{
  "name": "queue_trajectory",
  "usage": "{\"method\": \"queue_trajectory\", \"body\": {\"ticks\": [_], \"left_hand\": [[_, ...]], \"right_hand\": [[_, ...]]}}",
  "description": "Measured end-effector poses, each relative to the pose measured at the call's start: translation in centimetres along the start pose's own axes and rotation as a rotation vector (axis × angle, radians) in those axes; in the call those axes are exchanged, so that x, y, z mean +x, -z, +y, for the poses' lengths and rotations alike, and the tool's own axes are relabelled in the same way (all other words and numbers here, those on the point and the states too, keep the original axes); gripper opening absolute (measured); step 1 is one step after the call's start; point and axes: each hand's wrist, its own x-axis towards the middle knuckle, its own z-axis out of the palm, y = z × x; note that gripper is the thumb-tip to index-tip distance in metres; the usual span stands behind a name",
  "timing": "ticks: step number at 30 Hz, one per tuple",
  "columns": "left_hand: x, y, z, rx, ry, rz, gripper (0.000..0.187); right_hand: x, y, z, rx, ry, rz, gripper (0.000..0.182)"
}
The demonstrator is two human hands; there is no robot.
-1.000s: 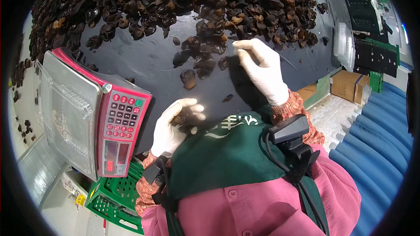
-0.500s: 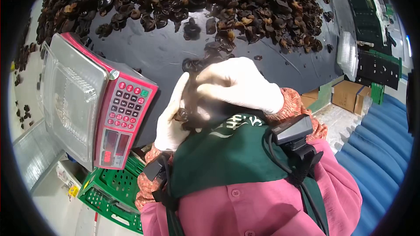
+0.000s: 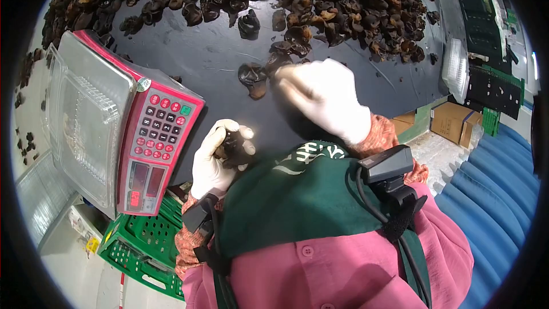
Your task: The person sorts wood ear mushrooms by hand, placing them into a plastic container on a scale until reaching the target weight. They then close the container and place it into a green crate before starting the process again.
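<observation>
Dark brown wood ear mushrooms lie heaped on the grey tabletop. In a white glove, my left hand curls around a dark wood ear mushroom, close to the apron. My right hand, also gloved in white, hovers over the table with its fingers bent downward and smeared by motion; whether they grip anything I cannot make out. Beside its fingertips lie a loose mushroom and another one, partly behind the fingers.
A red weighing scale stands at my left, a clear plastic tray on its platform. Below it sits a green crate. To the right are clear containers, a cardboard box and a blue corrugated sheet.
My hands have moved apart. The left has drawn back toward the apron with mushroom in it, while the right has shifted slightly right and away from me.
</observation>
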Motion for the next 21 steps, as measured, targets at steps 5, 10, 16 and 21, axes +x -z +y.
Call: {"method": "queue_trajectory", "body": {"ticks": [5,10,16,21], "left_hand": [[0.0,-1.7,0.0,0.116,0.063,0.046,0.019],[-0.2,-2.4,0.1,0.183,0.131,0.063,0.040],[0.8,-1.8,-0.4,0.101,0.134,-0.133,0.041],[1.1,-1.7,-0.1,0.190,0.128,-0.111,0.038]], "right_hand": [[-1.1,-4.1,-0.4,-0.051,0.118,-0.069,0.014],[-1.5,-1.9,-2.4,0.310,0.042,-0.111,0.017],[-0.8,0.5,-0.5,0.255,0.053,0.063,0.023],[-1.2,-0.6,1.8,-0.127,-0.043,0.012,0.018]]}}
